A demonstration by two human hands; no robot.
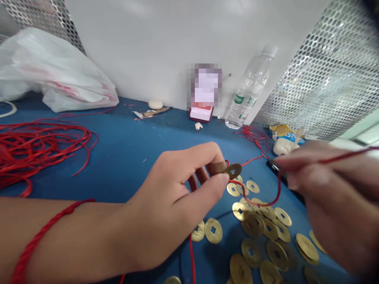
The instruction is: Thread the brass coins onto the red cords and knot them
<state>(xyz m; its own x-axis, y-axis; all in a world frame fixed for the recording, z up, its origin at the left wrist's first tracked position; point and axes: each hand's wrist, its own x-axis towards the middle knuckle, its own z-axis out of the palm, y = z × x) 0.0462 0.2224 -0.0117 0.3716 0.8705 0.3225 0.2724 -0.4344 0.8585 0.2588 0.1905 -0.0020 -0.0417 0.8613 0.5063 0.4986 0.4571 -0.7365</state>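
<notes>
Between thumb and index finger, my left hand [180,193] pinches a brass coin [236,170] with a square hole. A red cord [257,204] runs from that coin in a loose curve to my right hand [331,189], which is blurred and pinches the cord at the right. Below and between the hands, several loose brass coins [276,254] lie scattered and overlapping on the blue table [127,136]. Another length of red cord [192,256] hangs beneath my left hand. How the cord meets the held coin is partly hidden by the fingers.
A heap of red cord [44,148] and a white plastic bag [65,75] are at the left. Against the back panel stand a phone [202,112] and a tilted clear bottle [248,92]. A black object [296,191] lies beside my right hand, near a wrapper [286,134].
</notes>
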